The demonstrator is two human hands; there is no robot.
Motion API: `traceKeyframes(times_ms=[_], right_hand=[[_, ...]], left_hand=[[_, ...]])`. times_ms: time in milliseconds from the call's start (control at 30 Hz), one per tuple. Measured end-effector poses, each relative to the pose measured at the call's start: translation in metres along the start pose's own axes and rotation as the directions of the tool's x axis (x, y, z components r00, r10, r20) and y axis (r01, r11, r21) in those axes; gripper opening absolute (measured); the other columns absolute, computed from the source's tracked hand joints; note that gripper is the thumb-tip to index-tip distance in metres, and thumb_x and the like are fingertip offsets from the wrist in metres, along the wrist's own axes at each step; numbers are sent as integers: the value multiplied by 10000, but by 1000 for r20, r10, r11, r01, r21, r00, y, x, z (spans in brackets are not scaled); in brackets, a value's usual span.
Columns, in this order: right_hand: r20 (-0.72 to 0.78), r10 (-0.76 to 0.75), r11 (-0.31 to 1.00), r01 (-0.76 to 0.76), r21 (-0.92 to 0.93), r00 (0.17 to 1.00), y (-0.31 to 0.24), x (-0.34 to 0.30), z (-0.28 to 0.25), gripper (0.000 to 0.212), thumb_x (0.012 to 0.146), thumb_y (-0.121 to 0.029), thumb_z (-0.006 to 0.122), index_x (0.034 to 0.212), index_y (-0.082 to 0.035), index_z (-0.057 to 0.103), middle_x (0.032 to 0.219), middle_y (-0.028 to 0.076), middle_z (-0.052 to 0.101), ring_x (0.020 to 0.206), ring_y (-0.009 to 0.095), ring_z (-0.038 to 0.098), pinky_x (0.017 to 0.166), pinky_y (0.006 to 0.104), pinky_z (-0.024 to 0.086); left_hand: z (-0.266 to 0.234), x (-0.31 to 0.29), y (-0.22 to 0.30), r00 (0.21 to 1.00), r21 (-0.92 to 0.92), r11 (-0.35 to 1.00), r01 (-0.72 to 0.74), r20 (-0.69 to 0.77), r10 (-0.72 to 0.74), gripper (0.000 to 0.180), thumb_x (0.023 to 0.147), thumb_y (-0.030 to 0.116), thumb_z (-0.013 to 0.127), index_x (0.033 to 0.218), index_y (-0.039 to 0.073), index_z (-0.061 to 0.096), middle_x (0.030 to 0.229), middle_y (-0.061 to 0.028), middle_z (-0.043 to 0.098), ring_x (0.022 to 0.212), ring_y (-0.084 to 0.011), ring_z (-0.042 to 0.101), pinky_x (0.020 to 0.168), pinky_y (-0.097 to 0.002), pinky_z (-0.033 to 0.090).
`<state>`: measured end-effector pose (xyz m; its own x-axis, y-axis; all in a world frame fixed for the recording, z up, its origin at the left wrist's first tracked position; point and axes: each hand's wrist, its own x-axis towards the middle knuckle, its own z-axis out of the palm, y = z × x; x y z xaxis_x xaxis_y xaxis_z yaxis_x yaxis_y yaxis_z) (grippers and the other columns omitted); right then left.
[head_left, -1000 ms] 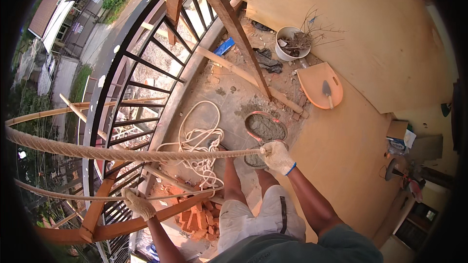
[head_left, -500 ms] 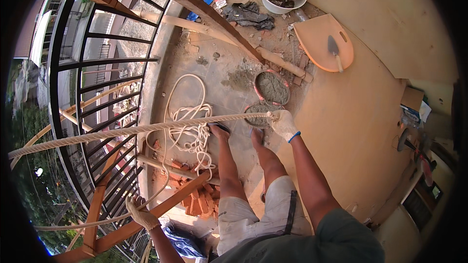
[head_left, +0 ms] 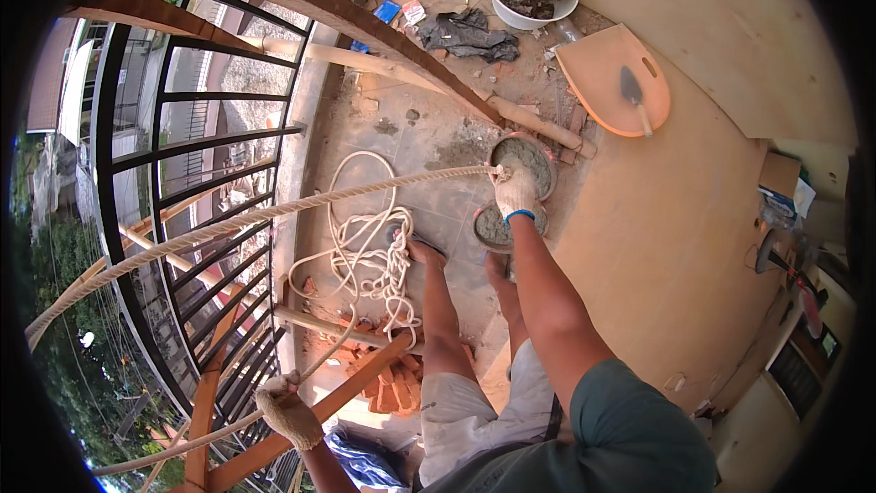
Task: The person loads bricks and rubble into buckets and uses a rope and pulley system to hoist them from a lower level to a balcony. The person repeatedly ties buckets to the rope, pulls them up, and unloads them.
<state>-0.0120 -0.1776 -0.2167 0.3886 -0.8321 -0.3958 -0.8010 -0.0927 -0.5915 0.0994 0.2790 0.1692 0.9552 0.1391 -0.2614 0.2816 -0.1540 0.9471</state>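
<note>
In a white work glove, my right hand (head_left: 516, 192) grips the end of a thick twisted rope (head_left: 301, 204), which sags from there across the black railing to the far left. Below that hand are two round tubs of grey wet mortar, the farther tub (head_left: 538, 161) and the nearer tub (head_left: 493, 226), each partly hidden by the hand or arm. My gloved left hand (head_left: 290, 409) is closed around a second stretch of rope (head_left: 210, 436) beside the railing. From it the line runs up to a loose pile of white rope (head_left: 383, 265) near my feet.
A black metal railing (head_left: 205, 157) stands along the left, with wooden beams (head_left: 365, 32) crossing above it. Broken bricks (head_left: 392, 388) lie by my legs. An orange board (head_left: 613, 82) with a trowel (head_left: 631, 89) rests at the back right, near a white bucket (head_left: 533, 14) of twigs and debris.
My right hand has moved slightly left and down in front of the tubs, and its rope hangs slacker. My left hand has shifted right, still gripping its rope. The view has tilted a little.
</note>
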Motion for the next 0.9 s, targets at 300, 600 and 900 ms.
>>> traceKeyframes(times_ms=[300, 600, 900], right_hand=[[456, 321, 807, 12, -591, 830, 39, 8, -27, 353, 938, -347, 691, 1183, -102, 759, 1121, 232, 744, 1138, 425, 692, 959, 509, 563], [-382, 386, 753, -526, -395, 840, 62, -77, -84, 302, 864, -167, 707, 1151, -77, 733, 998, 165, 770, 953, 379, 746, 833, 480, 580], [-22, -110, 972, 103, -213, 994, -24, -122, -206, 213, 958, -200, 717, 1077, -23, 717, 843, 123, 721, 773, 264, 684, 709, 432, 530]], left_hand=[[-13, 26, 2, 997, -64, 998, 26, -72, -30, 337, 1082, 342, 534, 861, 88, 516, 749, -27, 469, 710, -186, 517, 825, -385, 520], [-42, 35, 12, 989, 35, 999, -27, -144, 32, 287, 1079, 341, 543, 945, 89, 572, 763, -12, 483, 685, -144, 500, 657, -288, 424], [-67, 23, 63, 985, -314, 949, -19, -171, -37, 474, 1021, 229, 700, 1362, -61, 541, 893, -34, 625, 779, -144, 629, 798, -338, 564]])
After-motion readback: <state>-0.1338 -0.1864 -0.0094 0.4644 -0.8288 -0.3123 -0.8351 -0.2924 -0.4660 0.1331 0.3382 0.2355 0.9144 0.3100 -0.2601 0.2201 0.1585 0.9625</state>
